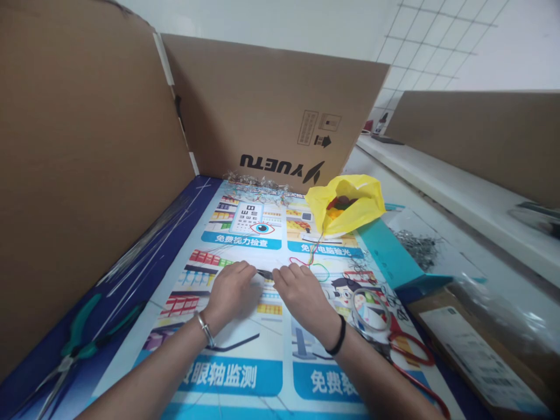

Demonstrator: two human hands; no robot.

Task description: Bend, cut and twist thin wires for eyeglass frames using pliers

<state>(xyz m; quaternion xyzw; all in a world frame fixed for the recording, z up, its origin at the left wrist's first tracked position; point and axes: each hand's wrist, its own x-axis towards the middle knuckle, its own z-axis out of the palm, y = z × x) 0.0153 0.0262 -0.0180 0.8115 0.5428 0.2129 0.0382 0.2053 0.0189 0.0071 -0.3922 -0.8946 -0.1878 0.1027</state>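
Observation:
My left hand (231, 294) and my right hand (301, 294) are close together over the printed poster sheet (284, 321). The fingers of both are closed on a short, dark, thin piece (265, 274) that spans the small gap between them. Its kind I cannot make out, and its ends are hidden in my fingers. Just beyond my right hand lie loops of red, yellow and green thread (322, 272). The thread runs up to an open yellow plastic bag (363, 198) with dark and orange stuff inside.
Teal-handled pliers (72, 350) lie at the left, near thin white wires (144, 245). Right of my arm are red-handled scissors (411, 349), a tape roll (371, 310) and a labelled package (485, 356). Wire scraps (258, 186) line the cardboard wall (262, 105); more scraps (417, 248) lie right.

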